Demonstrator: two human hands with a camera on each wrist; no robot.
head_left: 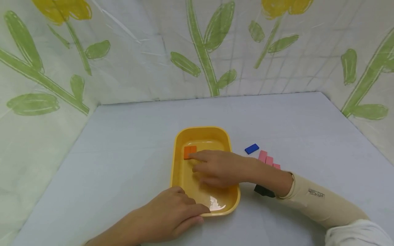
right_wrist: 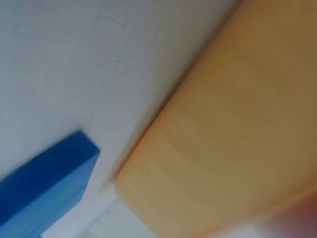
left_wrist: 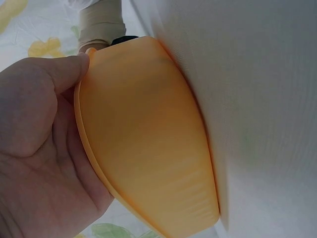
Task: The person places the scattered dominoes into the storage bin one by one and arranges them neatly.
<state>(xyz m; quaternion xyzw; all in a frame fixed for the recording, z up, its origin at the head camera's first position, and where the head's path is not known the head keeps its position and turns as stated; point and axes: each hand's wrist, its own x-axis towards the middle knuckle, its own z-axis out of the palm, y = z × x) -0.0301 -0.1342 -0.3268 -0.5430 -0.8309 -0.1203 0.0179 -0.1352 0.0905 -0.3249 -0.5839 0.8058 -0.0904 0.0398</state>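
A yellow plastic tray stands on the table. My left hand grips its near left rim; in the left wrist view the thumb bears on the rim while the other fingers pass behind it. Inside the tray, two flat orange blocks lie side by side towards the far left. My right hand reaches over the tray's right wall, its index fingertip at the lower right corner of the orange pair. The other fingers hang loosely bent above the tray floor; the thumb is hard to make out.
Right of the tray lie a blue block and several pink blocks, partly hidden by the right forearm. Something black shows under the right wrist. A sheet with painted flowers hangs behind the table.
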